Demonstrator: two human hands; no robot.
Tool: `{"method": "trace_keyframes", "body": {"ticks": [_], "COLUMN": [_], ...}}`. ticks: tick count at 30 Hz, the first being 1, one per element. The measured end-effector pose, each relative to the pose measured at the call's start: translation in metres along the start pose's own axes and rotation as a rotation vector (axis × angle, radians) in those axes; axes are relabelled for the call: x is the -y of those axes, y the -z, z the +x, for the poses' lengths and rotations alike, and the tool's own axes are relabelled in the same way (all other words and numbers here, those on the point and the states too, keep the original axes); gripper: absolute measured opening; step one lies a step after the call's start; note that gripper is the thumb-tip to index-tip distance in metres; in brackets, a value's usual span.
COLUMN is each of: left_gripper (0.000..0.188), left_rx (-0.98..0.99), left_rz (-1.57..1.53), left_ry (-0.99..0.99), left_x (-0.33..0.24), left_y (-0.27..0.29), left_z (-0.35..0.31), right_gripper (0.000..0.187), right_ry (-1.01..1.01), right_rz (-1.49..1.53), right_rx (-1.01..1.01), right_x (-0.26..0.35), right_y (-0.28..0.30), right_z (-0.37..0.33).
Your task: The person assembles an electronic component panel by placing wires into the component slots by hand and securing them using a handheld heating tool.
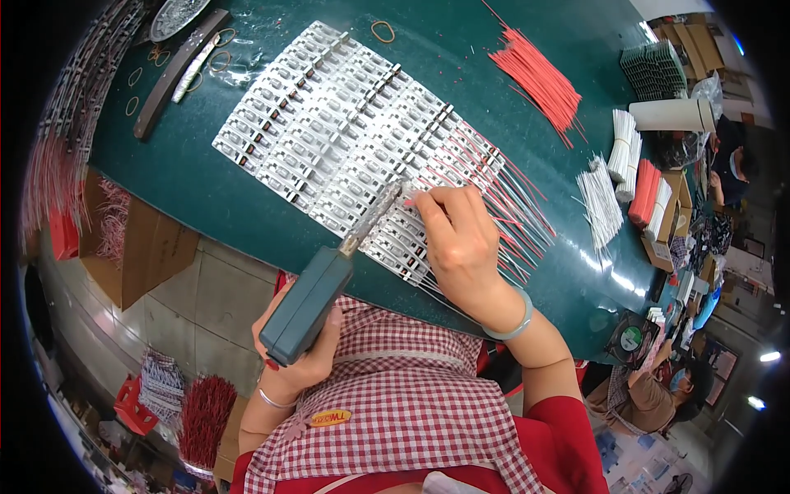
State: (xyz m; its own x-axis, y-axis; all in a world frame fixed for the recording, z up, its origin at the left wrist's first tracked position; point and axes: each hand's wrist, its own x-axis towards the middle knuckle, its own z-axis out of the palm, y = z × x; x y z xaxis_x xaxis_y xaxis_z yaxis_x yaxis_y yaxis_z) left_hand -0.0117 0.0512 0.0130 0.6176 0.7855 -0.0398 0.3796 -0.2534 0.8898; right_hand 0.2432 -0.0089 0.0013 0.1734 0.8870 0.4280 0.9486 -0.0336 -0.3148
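My left hand [319, 352] is closed round the dark green body of a soldering gun [304, 306], at the lower middle. The gun's metal tip slants up and right to the panel of small silver circuit boards [317, 107]. Right beside that tip, my right hand [462, 243] is closed in a pinch on a thin red wire [409, 202], whose end touches the panel or lies just above it. Red and white wires [514, 185] fan out from the panel's right part and run partly behind my right hand. My fingers hide the joint itself.
Loose red wires [539, 78] lie on the green table [428, 33] at the far right, with white wire bundles [599, 202] nearer. At the far left are a dark curved bar [177, 78] and rubber bands. A cardboard box [152, 247] stands below the left edge. Another person [650, 395] sits at right.
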Motion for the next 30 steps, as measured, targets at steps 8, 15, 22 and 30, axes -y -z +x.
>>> {"method": "trace_keyframes", "body": {"ticks": [8, 15, 22, 30], "left_gripper": [0.028, 0.026, 0.024, 0.021], "left_rx": [-0.005, -0.031, 0.014, 0.031], "left_rz": [-0.005, -0.036, -0.003, 0.018], "left_ry": [-0.032, -0.060, -0.060, -0.082], "left_x": [-0.001, 0.001, -0.004, -0.009], "left_y": [0.003, 0.001, 0.003, 0.006], "left_z": [0.000, -0.002, 0.002, 0.006], "right_gripper": [0.035, 0.035, 0.035, 0.035], "right_ry": [-0.018, -0.001, -0.048, -0.010], "right_rz": [-0.012, 0.023, 0.050, 0.037], "right_rx": [-0.014, -0.081, -0.055, -0.031], "right_x": [0.001, 0.007, 0.009, 0.009], "right_y": [-0.002, -0.001, -0.003, -0.005], "right_z": [-0.002, -0.006, -0.007, -0.007]}}
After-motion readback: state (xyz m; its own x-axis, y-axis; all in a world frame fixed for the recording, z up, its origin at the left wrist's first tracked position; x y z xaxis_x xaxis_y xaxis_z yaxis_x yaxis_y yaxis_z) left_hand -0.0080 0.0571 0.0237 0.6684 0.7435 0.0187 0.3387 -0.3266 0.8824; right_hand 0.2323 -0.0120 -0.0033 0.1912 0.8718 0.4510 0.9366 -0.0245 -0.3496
